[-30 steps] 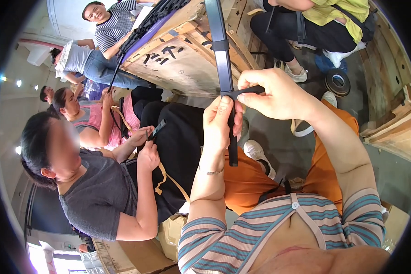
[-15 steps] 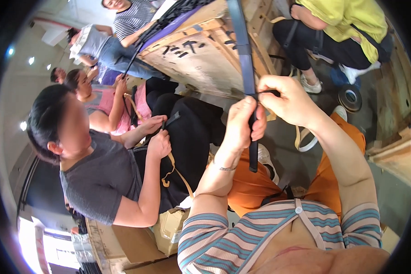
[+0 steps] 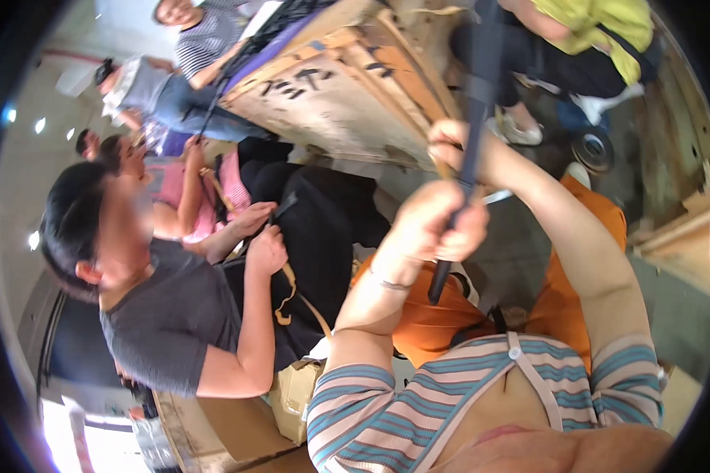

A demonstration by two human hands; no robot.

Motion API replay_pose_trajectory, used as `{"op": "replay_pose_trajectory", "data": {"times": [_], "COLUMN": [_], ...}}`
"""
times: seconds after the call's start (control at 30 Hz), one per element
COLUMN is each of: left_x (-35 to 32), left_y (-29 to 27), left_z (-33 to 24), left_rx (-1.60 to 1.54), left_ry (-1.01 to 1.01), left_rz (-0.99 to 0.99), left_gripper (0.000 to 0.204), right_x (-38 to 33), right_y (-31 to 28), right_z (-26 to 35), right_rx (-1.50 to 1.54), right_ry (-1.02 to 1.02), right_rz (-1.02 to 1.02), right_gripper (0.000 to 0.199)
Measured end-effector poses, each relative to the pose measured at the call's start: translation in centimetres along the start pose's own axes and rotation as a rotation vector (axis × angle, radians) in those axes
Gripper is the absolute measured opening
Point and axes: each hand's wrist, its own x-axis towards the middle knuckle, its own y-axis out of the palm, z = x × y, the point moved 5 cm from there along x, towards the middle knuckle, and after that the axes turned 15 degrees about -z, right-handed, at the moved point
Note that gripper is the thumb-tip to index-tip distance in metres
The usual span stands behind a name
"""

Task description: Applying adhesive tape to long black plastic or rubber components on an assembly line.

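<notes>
My left hand (image 3: 438, 221) is closed round the lower part of a long, flat, dark strip (image 3: 481, 94). The strip slants up and away past the top edge of the view, and its short lower end (image 3: 439, 284) sticks out beneath my fist. Beyond the strip is my right hand (image 3: 469, 150), its fingers curled in and partly hidden by it. A bit of narrow tan strip (image 3: 443, 168) shows below those fingers; its hold in the hand is partly covered. Motion blurs both hands.
A wooden crate (image 3: 323, 102) stands ahead. At my left a seated person in dark grey (image 3: 173, 315) works on a small dark piece; others sit and stand beyond. A cardboard box (image 3: 296, 398) is near that person. A tape roll (image 3: 592, 150) lies on the floor at right.
The dark strip has tilted, its upper end swinging right and its lower part staying near my lap. My left hand has moved slightly right and down; my right hand has shifted left behind the strip.
</notes>
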Motion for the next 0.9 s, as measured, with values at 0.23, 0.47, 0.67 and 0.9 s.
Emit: {"op": "replay_pose_trajectory", "data": {"times": [0.23, 0.47, 0.67, 0.9], "left_x": [0.2, -0.2, 0.1, -0.4], "left_y": [-1.6, -1.8, -0.3, 0.2], "left_z": [-2.1, -1.5, -0.9, -1.7], "left_rx": [-0.419, -0.463, -0.596, -0.562], "left_ry": [0.064, -0.007, -0.108, -0.055], "left_rz": [0.109, 0.054, 0.291, 0.309], "left_gripper": [0.046, 0.044, 0.041, 0.042], "right_x": [0.1, 0.0, -0.8, -0.5], "right_y": [-1.5, 0.0, -0.3, -1.5], "right_z": [4.5, 6.0, 6.7, 5.3], "right_rx": [0.608, 0.601, 0.861, 0.819], "right_ry": [0.336, 0.013, 0.165, 0.251], "right_rz": [0.056, 0.053, 0.226, 0.214], "right_gripper": [0.025, 0.040, 0.033, 0.037]}}
